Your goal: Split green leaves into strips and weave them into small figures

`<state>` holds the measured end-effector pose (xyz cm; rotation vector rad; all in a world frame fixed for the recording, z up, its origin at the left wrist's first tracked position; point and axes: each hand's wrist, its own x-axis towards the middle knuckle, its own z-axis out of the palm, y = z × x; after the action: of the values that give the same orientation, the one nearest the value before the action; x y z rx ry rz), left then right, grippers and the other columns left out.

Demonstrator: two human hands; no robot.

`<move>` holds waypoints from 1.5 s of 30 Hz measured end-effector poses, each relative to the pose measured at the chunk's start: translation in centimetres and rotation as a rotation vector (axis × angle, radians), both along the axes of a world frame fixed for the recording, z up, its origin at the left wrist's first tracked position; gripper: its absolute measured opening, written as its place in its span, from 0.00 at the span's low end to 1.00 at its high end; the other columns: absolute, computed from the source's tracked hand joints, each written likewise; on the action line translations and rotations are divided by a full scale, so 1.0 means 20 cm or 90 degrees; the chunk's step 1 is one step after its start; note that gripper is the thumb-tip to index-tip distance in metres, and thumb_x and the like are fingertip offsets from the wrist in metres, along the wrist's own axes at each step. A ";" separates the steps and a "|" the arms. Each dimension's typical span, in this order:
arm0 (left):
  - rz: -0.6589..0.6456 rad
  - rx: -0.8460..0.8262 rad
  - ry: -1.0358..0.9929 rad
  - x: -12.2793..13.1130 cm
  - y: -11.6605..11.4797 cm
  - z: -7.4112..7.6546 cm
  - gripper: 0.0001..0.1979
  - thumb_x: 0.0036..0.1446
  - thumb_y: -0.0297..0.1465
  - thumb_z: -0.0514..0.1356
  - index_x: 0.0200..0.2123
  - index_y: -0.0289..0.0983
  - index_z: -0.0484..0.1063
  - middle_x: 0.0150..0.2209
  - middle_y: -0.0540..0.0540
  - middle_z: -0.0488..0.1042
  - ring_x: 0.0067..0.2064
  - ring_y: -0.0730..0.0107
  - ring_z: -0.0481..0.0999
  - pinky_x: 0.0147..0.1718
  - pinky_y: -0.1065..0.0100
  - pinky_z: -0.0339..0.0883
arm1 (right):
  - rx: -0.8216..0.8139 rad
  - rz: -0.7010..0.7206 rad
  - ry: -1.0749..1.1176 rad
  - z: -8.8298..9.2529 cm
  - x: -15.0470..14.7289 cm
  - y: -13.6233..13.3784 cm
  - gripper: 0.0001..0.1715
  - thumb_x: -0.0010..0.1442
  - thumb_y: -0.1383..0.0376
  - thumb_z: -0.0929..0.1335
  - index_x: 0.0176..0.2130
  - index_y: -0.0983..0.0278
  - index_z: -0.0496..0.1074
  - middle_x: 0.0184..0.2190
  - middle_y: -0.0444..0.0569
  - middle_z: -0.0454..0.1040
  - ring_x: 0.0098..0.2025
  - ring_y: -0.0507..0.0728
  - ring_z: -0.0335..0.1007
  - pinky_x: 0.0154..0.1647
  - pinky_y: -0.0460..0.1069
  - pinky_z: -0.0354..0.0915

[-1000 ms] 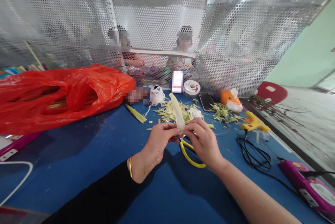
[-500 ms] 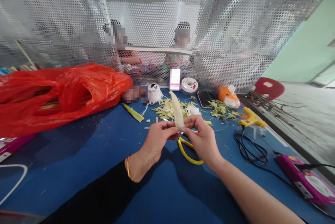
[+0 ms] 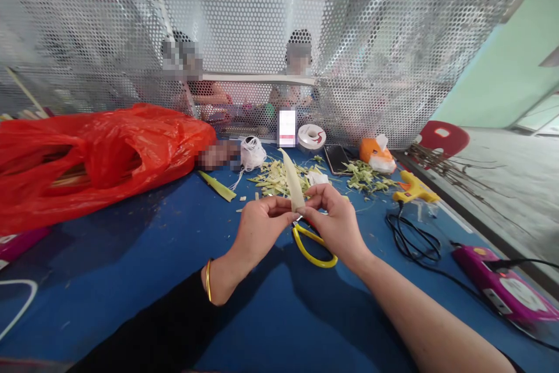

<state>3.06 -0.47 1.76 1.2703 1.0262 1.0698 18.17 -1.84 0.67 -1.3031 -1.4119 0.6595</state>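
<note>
Between my hands stands a pale, pointed strip of husk or leaf, its tip up and away from me. My left hand pinches its lower end from the left, thumb against the fingers. From the right, my right hand pinches the same end, so the two thumbs nearly meet. Scissors with yellow handles lie on the table under my hands, their blades mostly hidden. Behind the strip spreads a heap of pale green trimmings. A folded green leaf piece lies to the left.
A red plastic bag covers the left side, beside white string. Toward the back are a ribbon roll, a phone and a tissue pack. Right: yellow glue gun, purple power strip, cable. A perforated metal screen stands behind.
The whole view has shifted slightly, with the table's things a little further left and up. Both hands keep their pinch on the strip, which leans slightly more to the left.
</note>
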 end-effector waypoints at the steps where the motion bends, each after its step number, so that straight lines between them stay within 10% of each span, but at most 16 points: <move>1: 0.000 0.003 0.002 0.00 0.00 0.00 0.10 0.40 0.30 0.71 0.30 0.36 0.80 0.32 0.46 0.82 0.36 0.63 0.80 0.41 0.65 0.72 | -0.006 0.004 0.013 0.00 0.00 0.00 0.13 0.49 0.67 0.71 0.37 0.62 0.68 0.25 0.42 0.76 0.27 0.54 0.70 0.31 0.49 0.64; 10: -0.036 -0.078 -0.055 -0.01 0.01 0.03 0.12 0.41 0.33 0.71 0.31 0.35 0.80 0.30 0.45 0.81 0.32 0.67 0.78 0.39 0.66 0.72 | -0.082 0.101 0.261 0.01 0.00 0.03 0.17 0.44 0.65 0.75 0.34 0.62 0.67 0.21 0.40 0.74 0.24 0.52 0.70 0.30 0.48 0.66; 31: 0.001 -0.108 -0.028 -0.03 0.04 0.02 0.11 0.40 0.33 0.71 0.28 0.34 0.81 0.30 0.45 0.81 0.34 0.66 0.77 0.40 0.68 0.71 | -0.107 0.128 0.292 -0.01 -0.03 0.06 0.19 0.42 0.64 0.76 0.32 0.62 0.67 0.19 0.37 0.73 0.21 0.50 0.69 0.25 0.45 0.64; 37: 0.051 -0.153 -0.056 -0.02 0.05 0.01 0.11 0.37 0.33 0.71 0.26 0.33 0.80 0.27 0.45 0.80 0.30 0.69 0.76 0.36 0.70 0.71 | -0.094 -0.241 0.564 0.03 0.17 0.17 0.22 0.49 0.49 0.72 0.30 0.63 0.66 0.24 0.44 0.74 0.19 0.49 0.66 0.20 0.45 0.65; 42: 0.039 -0.178 -0.085 -0.02 0.05 0.00 0.10 0.38 0.32 0.71 0.26 0.32 0.80 0.26 0.45 0.79 0.28 0.72 0.75 0.33 0.71 0.69 | -0.023 -0.285 0.479 0.04 0.24 0.19 0.13 0.48 0.60 0.74 0.30 0.62 0.69 0.23 0.39 0.68 0.25 0.48 0.65 0.23 0.42 0.61; 45: 0.038 -0.197 -0.113 -0.03 0.04 0.00 0.10 0.39 0.31 0.70 0.27 0.32 0.80 0.26 0.45 0.79 0.28 0.72 0.75 0.29 0.72 0.66 | 0.077 -0.086 0.249 0.03 0.12 0.09 0.07 0.48 0.65 0.75 0.30 0.62 0.75 0.31 0.45 0.73 0.36 0.54 0.69 0.36 0.46 0.66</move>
<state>2.42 0.25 1.81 0.8847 1.0514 1.0037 20.48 -0.13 1.21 -1.0929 -1.0208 0.6843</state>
